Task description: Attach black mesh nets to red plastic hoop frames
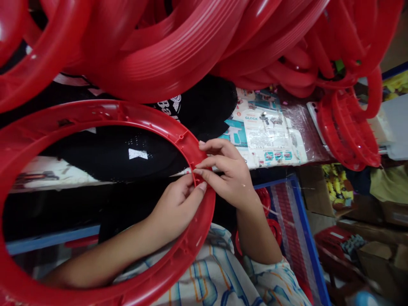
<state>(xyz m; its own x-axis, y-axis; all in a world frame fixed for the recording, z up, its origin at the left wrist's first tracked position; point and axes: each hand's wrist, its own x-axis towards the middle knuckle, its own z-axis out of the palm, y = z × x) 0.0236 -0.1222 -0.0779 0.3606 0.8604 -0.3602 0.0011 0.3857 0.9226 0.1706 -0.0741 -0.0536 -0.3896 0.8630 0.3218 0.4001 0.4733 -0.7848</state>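
Observation:
A large red plastic ring [95, 111] lies tilted across my lap and fills the left half of the view. My left hand [177, 207] reaches through its opening from below, with fingers curled and the thumb pressed on the ring's right rim. My right hand [227, 173] comes from outside the ring. Its fingers are pinched on the same spot of the rim, fingertips meeting those of the left hand. Whether a small part sits between the fingertips cannot be made out.
Many more red rings [178, 46] hang or pile overhead. A stack of red rings [350, 127] stands at the right. Printed cards in plastic wrap [270, 131] and black fabric [207, 106] lie behind. Cardboard boxes [376, 255] and a blue-edged mat [301, 221] are on the floor at the right.

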